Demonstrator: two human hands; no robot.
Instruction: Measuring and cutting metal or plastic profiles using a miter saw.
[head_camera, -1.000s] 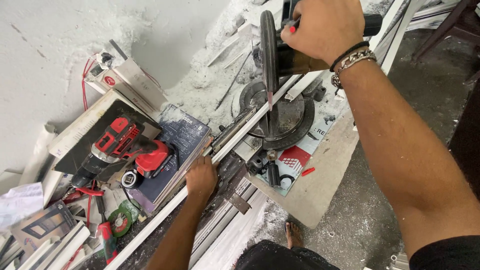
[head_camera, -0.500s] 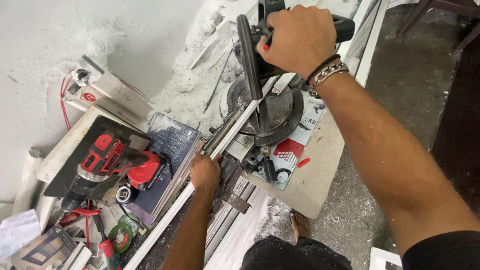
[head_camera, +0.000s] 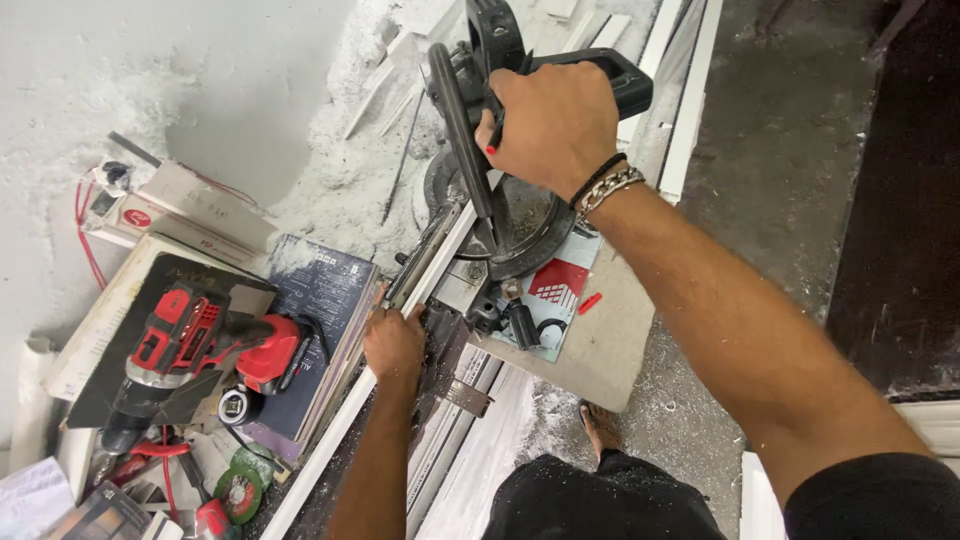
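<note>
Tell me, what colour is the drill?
The drill is red and black, seen in the head view, lying left of the left hand.

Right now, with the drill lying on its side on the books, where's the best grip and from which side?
Probably the red drill by its handle, the black neck between motor body and red battery. Come from above: it lies flat on the books, handle exposed, chuck pointing down-left.

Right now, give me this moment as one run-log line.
right hand: grips mitre saw handle | left hand: presses white strip | cordless drill: lying at left
</note>
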